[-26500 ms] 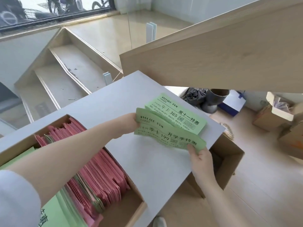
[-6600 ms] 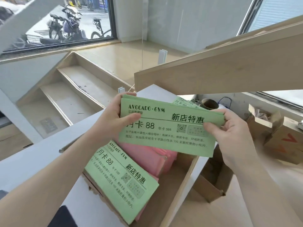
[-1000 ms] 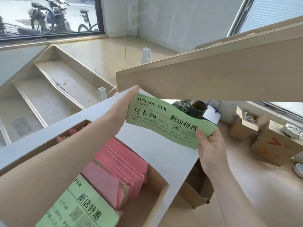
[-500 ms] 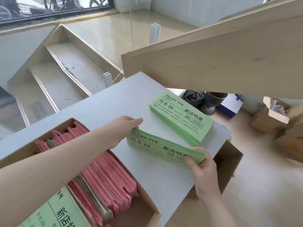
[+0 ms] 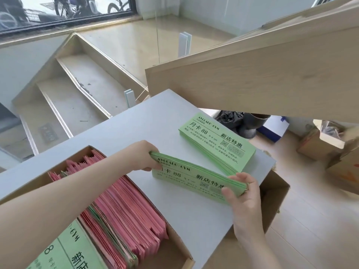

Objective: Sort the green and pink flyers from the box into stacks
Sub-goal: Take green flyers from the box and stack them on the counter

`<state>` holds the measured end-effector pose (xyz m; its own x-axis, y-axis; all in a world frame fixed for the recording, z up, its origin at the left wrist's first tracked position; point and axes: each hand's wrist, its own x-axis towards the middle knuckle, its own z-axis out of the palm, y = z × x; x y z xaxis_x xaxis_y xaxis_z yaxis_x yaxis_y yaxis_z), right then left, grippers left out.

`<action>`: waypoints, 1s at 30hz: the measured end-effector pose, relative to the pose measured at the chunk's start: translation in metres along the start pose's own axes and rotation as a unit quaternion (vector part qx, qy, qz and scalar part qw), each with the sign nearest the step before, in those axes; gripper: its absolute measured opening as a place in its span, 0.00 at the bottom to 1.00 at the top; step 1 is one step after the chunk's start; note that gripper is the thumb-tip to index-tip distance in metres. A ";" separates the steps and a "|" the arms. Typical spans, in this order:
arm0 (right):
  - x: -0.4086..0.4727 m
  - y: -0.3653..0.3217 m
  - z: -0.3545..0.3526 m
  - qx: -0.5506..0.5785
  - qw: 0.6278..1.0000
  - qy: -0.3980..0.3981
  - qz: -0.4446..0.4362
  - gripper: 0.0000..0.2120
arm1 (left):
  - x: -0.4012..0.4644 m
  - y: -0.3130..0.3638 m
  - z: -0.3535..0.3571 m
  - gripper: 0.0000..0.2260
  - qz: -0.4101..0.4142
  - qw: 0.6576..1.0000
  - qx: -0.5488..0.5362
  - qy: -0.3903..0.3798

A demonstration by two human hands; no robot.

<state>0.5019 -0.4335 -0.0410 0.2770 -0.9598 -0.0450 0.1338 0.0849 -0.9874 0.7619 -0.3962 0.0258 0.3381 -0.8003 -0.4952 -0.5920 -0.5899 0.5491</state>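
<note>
Head view. On the pale grey tabletop [image 5: 120, 133], both hands hold one bundle of long green paper flyers [image 5: 192, 176] standing on its long lower edge, tilted a little so the printed face shows. The left hand [image 5: 142, 158] grips the bundle's short end at 9 o'clock: its fingers curl over the top corner and the thumb pinches the front face below, so the paper sits between thumb and fingers. The right hand [image 5: 243, 193] grips the opposite end, at 4 o'clock from the bundle's middle: the thumb presses the printed front, the fingers wrap round the back and over the top edge, and the stack's end lies in the crook of that hand.

Just beyond the bundle, at 1 o'clock from it, a flat stack of matching green flyers [image 5: 217, 141] lies face up near the table's far right corner, apart from both hands.

At 7 o'clock from the held bundle, an open brown cardboard box [image 5: 180, 253] holds a row of pink paper flyers [image 5: 126, 208] standing on edge, with thin green edges showing among them. A large green flyer [image 5: 70, 251] lies at the box's near end, at 7 o'clock, partly under the left forearm.

Below the table's right edge, another open cardboard carton [image 5: 275, 195] stands on the light wooden floor.
</note>
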 end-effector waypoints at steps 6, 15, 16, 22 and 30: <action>-0.001 -0.001 -0.003 -0.134 0.990 -0.021 -0.047 0.18 | 0.002 0.004 -0.009 0.02 0.021 0.996 -0.082 0.037; 0.006 0.016 -0.002 -0.194 0.978 -0.068 0.024 0.14 | 0.020 -0.001 0.006 0.08 0.001 0.990 -0.142 0.013; 0.007 0.017 -0.002 -0.187 0.979 -0.066 0.033 0.14 | 0.021 -0.001 0.005 0.09 -0.006 0.986 -0.168 0.004; 0.017 0.001 -0.002 -0.118 0.991 -0.037 0.050 0.16 | 0.023 0.006 -0.001 0.13 0.020 0.988 -0.148 -0.039; 0.082 -0.052 -0.007 -0.028 0.989 -0.010 0.143 0.13 | 0.061 0.062 -0.019 0.08 0.114 0.961 -0.231 0.101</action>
<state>0.5112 -0.5189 0.0054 0.3147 -0.8934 -0.3208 -0.0051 0.3364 -0.9417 0.7599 -0.4836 0.0421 0.4002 -0.8917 -0.2114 -0.2953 -0.3439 0.8913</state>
